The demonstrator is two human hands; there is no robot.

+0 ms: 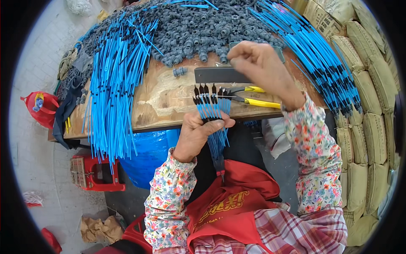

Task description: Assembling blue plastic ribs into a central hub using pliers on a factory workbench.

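My left hand is closed round a bundle of thin blue plastic strips with black ends, fanned at the top, at the table's near edge. Their lower ends hang over my lap. A thin pale needle or wire runs crosswise at the black ends. My right hand is raised over the table, up and right of the bundle. Its fingers are curled together and slightly blurred; what they hold, if anything, cannot be made out. Cutting pliers with yellow handles lie beside the bundle, their jaws close to the strips.
A dark flat bar lies behind the bundle. Grey plastic fittings are heaped at the back, one loose fitting nearer. Blue strips lie in piles at left and right. Stacked sacks line the right; a red stool stands left.
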